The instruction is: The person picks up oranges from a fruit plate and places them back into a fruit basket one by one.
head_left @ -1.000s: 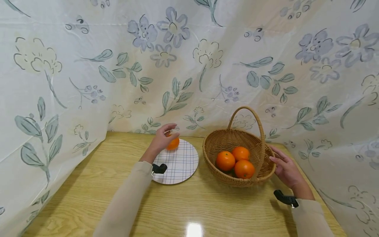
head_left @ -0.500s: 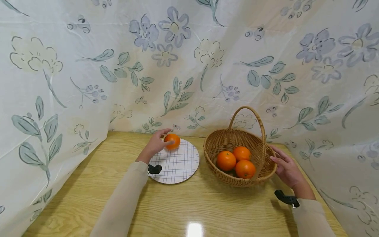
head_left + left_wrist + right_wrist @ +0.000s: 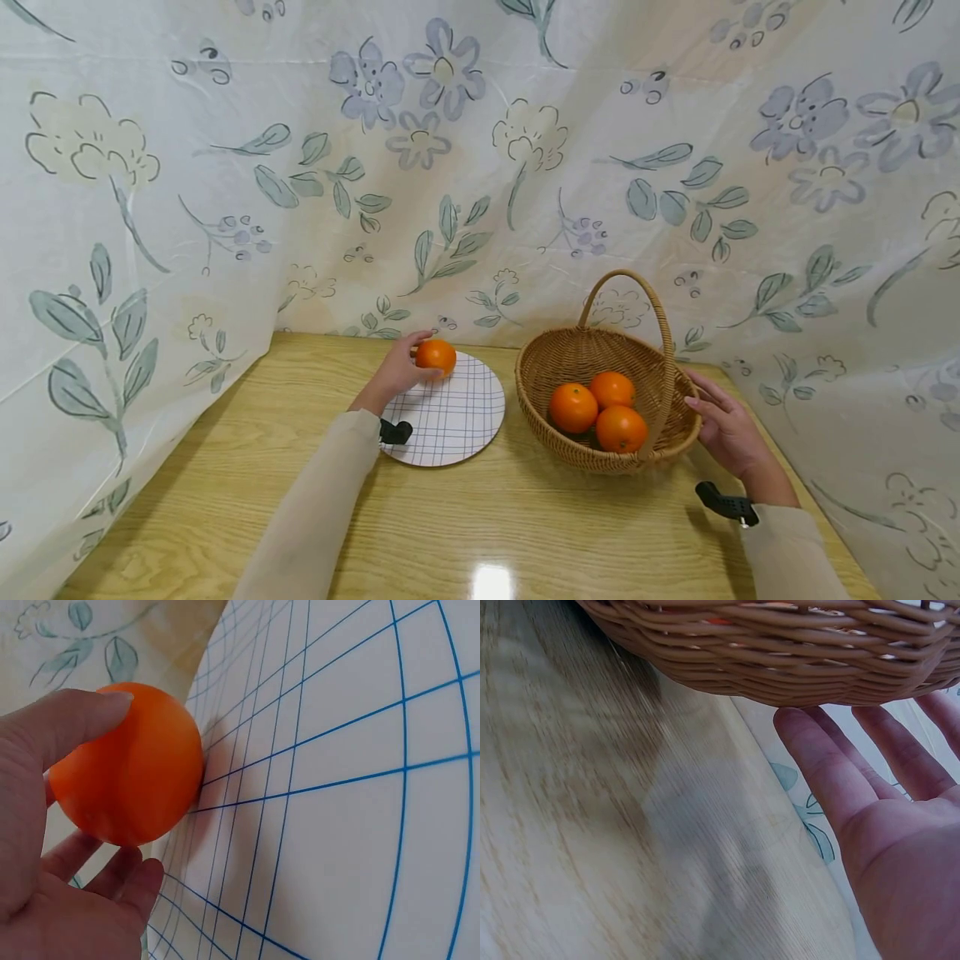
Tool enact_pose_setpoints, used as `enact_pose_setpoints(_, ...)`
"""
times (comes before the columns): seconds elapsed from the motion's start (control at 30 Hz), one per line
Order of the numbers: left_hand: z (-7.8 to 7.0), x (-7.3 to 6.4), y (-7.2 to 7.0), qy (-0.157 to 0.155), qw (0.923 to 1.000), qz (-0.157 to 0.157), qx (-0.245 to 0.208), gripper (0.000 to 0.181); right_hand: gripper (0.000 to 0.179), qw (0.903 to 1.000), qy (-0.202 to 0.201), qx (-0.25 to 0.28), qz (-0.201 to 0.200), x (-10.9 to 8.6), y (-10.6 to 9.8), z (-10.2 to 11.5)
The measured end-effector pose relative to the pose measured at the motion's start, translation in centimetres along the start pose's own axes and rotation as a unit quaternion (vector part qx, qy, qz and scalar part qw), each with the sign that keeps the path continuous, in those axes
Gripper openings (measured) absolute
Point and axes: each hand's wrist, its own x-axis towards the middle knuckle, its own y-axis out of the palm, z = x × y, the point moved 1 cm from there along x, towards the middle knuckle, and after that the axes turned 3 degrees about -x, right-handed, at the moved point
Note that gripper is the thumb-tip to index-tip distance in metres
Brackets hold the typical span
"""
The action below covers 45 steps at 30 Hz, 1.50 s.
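On the back part of a round white board with a blue grid (image 3: 450, 417) sits an orange (image 3: 437, 357). My left hand (image 3: 397, 367) holds this orange from the left; in the left wrist view its thumb (image 3: 97, 716) lies on the fruit and the other fingers reach round the opposite side. A wicker basket (image 3: 555, 446) with an arched handle stands to the right, with three oranges (image 3: 573, 407) inside. My right hand (image 3: 727, 425) touches the basket's right side. In the right wrist view its fairly straight fingers (image 3: 821, 761) meet the woven wall at their tips.
Everything stands on a light wooden table (image 3: 450, 517). A floral cloth (image 3: 480, 208) hangs close behind the board and basket and along both sides. The basket's handle (image 3: 622, 279) rises above its rim.
My left hand first drew back left off the orange, then came forward again and closed around it. The right hand and the basket have stayed in place.
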Motion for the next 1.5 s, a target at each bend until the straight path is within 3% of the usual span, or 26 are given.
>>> enact_pose_setpoints(0.67,0.7,-0.1,1.0,-0.032,0.9982,-0.024,-0.044,0.073,0.059,0.9999,0.008,-0.013,-0.002,0.6,-0.1,-0.1)
enact_pose_setpoints(1.5,-3.5,-2.5,3.7,0.022,0.9945,0.03,-0.097,0.07,0.058,0.9999,0.003,-0.007,0.012,1.2,-1.0,-0.1)
